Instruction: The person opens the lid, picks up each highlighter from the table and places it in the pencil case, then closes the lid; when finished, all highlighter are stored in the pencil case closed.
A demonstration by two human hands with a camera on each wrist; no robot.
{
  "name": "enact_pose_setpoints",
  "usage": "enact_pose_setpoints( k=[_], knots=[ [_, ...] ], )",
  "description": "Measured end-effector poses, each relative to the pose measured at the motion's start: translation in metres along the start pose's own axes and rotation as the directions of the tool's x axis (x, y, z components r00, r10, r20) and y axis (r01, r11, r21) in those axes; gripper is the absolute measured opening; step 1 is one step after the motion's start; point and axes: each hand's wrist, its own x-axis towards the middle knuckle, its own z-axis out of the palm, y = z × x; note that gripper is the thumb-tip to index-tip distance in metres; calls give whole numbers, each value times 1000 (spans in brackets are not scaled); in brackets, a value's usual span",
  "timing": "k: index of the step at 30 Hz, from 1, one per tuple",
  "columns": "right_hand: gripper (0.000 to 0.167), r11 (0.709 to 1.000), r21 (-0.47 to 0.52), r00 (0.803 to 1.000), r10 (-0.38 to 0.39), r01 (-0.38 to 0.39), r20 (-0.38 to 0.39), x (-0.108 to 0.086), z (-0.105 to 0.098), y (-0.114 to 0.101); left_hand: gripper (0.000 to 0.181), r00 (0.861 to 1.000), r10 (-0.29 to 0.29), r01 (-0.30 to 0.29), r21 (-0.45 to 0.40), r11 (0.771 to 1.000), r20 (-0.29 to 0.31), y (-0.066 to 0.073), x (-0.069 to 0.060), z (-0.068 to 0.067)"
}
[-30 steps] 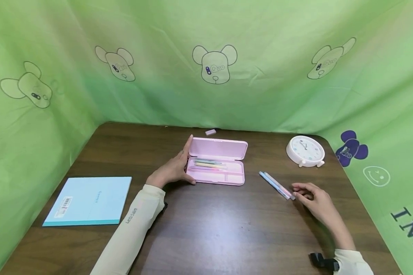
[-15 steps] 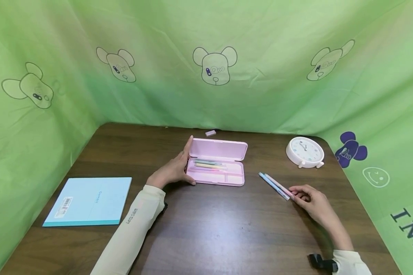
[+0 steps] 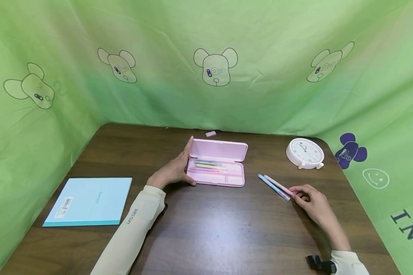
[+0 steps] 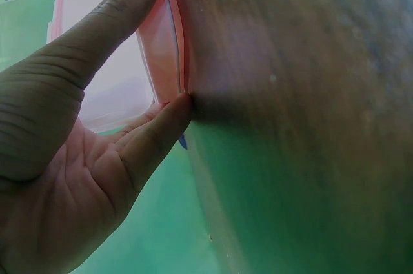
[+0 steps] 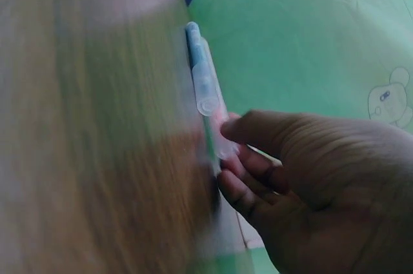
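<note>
A pink pencil case (image 3: 234, 179) stands with its lid raised on the table, several pens (image 3: 208, 165) in its back compartment. My left hand (image 3: 170, 170) holds its left end, thumb at the front corner and fingers stretched toward the lid. The left wrist view shows the thumb and a fingertip against the case wall (image 4: 161, 55). To the right, my right hand (image 3: 314, 202) pinches the near end of a pink pen (image 3: 277, 184) between thumb and fingers. Right beside that pen lies a light blue pen (image 3: 272, 187). Some right fingers are partly hidden.
A white round clock (image 3: 305, 152) sits at the back right. Behind the pencil case lies a small pink eraser (image 3: 211, 134). A light blue notebook (image 3: 89, 200) rests at the left. Green printed cloth (image 3: 165, 103) hangs around the brown table (image 3: 206, 236).
My right hand has moved slightly left onto the pink pen and its fingers have closed on the end. The left hand keeps its place on the pencil case.
</note>
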Motion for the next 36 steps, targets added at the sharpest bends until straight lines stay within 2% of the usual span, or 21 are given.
enact_pose_setpoints(
  k=[3, 5, 6, 10, 11, 17, 23, 24, 26, 30, 33, 36],
  knots=[
    [17, 1000, 6, 999, -4, 4, -50, 3, 3, -5, 168, 1000, 8, -8, 2, 1000, 0, -1, 1, 1],
    [18, 999, 32, 997, -10, 13, -81, 8, 7, -10, 166, 1000, 12, -12, 12, 1000, 9, 6, -3, -1],
    [18, 999, 45, 995, -17, 22, -94, 10, 10, -13, 168, 1000, 5, -5, 4, 1000, 3, -2, 1, 1],
    [20, 992, 96, 990, -71, 83, -123, 25, 25, -26, 167, 1000, -2, 2, 13, 1000, 3, -3, 1, 1],
    [21, 990, 102, 989, -85, 98, -123, 30, 30, -30, 168, 1000, -11, 11, 6, 1000, -3, -9, 4, 3],
    [22, 981, 133, 989, -130, 138, -70, 56, 57, -54, 170, 1000, -1, 1, 36, 999, -9, -11, 5, 5],
    [16, 977, 147, 988, -157, 156, -2, 77, 80, -75, 169, 1000, -1, 1, 36, 999, -3, -1, 1, 1],
    [15, 975, 153, 986, -165, 162, 6, 80, 83, -78, 168, 1000, -8, 7, 31, 999, 3, 5, -2, -2],
    [15, 970, 168, 983, -183, 177, 21, 86, 90, -85, 166, 1000, -4, 4, 45, 999, 1, 8, -5, -3],
    [19, 961, 186, 974, -220, 206, 54, 98, 102, -96, 161, 998, -52, 51, 27, 998, 29, 32, -13, -11],
    [19, 957, 191, 970, -234, 218, 66, 105, 109, -104, 161, 998, -56, 55, 22, 998, 28, 30, -12, -10],
    [16, 949, 201, 964, -258, 242, 58, 111, 113, -113, 164, 1000, -22, 22, 27, 999, 2, 11, -5, -4]
  ],
)
